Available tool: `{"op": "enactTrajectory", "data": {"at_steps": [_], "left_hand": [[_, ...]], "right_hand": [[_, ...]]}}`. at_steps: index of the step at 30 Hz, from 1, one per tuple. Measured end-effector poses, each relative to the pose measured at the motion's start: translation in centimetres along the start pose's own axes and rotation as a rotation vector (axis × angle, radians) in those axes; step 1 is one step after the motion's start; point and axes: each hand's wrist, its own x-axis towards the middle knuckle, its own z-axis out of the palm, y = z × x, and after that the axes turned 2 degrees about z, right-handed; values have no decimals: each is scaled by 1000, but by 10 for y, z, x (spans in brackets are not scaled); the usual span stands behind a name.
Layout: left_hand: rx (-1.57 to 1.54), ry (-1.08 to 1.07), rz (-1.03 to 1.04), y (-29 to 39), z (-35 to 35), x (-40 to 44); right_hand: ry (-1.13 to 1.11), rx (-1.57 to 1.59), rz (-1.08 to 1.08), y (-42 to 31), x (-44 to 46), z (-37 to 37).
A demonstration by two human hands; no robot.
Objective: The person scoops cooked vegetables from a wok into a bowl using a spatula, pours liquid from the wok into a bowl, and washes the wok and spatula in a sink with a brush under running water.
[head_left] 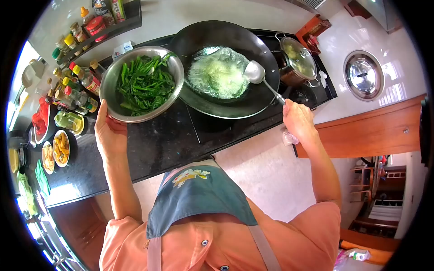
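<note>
1. No wording, brand or number can be read.
2. The bottles [88,80] on the counter [149,147] bear coloured labels, too small to make out.
3. On the wall shelf [129,23], the dark packet [103,10] and the green packet [118,10] carry print, likewise too small.

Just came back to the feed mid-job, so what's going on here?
A person in an apron has the left hand on the rim of a metal bowl of leafy greens, beside a wok. The right hand grips a ladle, its head at the edge of the pale, frothy liquid in the wok. The greens are in the bowl.
</note>
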Motion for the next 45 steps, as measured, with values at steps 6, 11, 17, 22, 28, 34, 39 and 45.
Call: {"op": "enactTrajectory", "data": {"at_steps": [6,11,17,22,28,34,39,45], "left_hand": [[0,14,13,-1,-7,1],[23,39,8,2,-11,-1],[13,64,1,4,-12,-7],[22,70,-10,5,-13,-13],[75,84,-29,1,6,-26],[131,-17,-97,-28,25,-16],[164,-121,-191,-66,50,2],[279,-184,-295,-139,90,49]], "right_hand": [[-324,285,-9,-24,0,12],[-584,600,142,-59,9,11],[-620,976,152,-80,12,32],[-633,1086,124,-89,22,45],[-622,1123,189,-80,34,19],[-586,1119,187,-49,41,-31],[-502,1063,194,-25,37,-90],[-388,1015,220,-21,2,-160]]}}
